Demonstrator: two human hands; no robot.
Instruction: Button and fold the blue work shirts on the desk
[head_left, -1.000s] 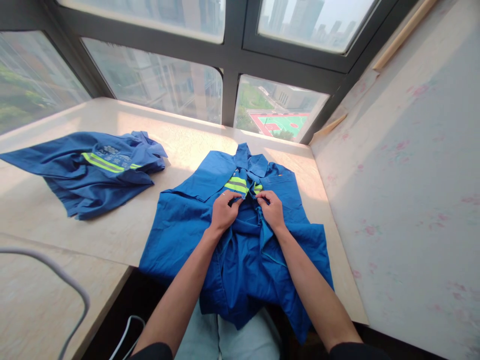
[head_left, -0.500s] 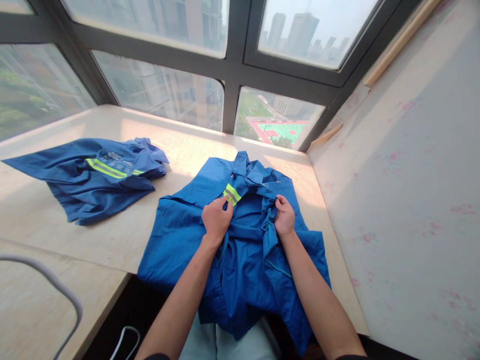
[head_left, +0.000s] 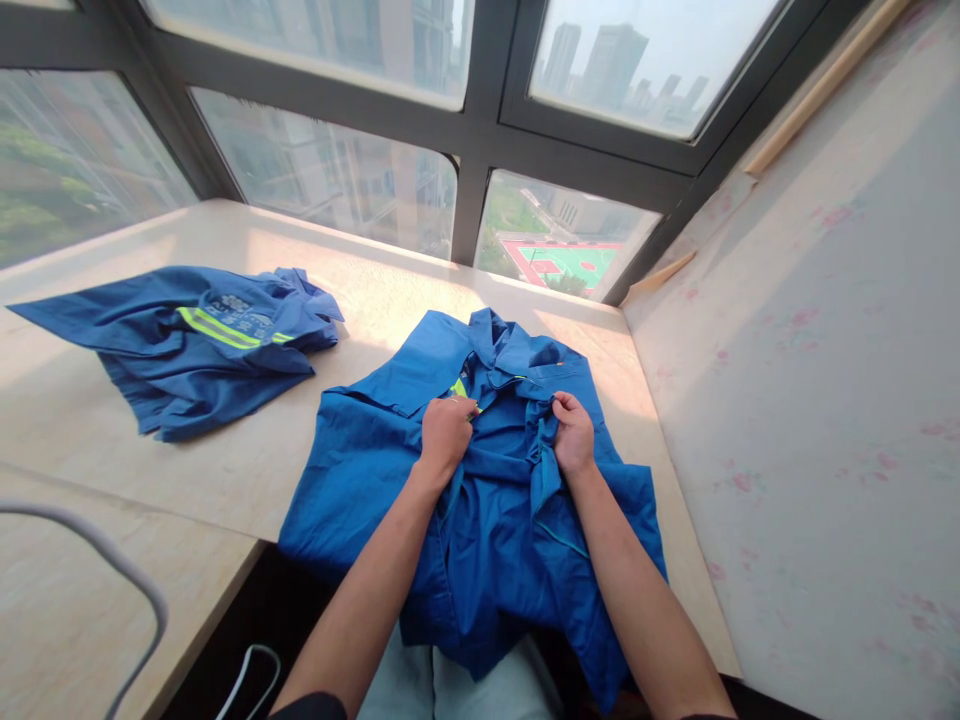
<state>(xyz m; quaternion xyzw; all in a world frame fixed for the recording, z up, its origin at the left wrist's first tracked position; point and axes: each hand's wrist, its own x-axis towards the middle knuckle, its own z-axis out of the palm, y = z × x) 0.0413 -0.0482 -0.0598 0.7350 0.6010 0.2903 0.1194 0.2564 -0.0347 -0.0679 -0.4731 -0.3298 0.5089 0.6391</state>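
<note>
A blue work jacket with a collar lies spread over the ledge, its lower part hanging off the near edge above my lap. My left hand is closed on the jacket's front edge, beside a yellow-green reflective strip that it mostly covers. Bunched cloth of the opposite front edge is pinched in my right hand. Between the two hands the front is parted and the inside folds show. The fingertips of my left hand are partly hidden in the cloth.
Another blue garment with a reflective stripe and printed lettering lies crumpled on the ledge to the left. A grey cable curves at the lower left, with a white cable below. Windows stand ahead; a flowered wall bounds the right.
My left hand has shifted slightly right, pulling the front edge inward, so less of the reflective strip shows. My right hand keeps its hold. The view has moved a little.
</note>
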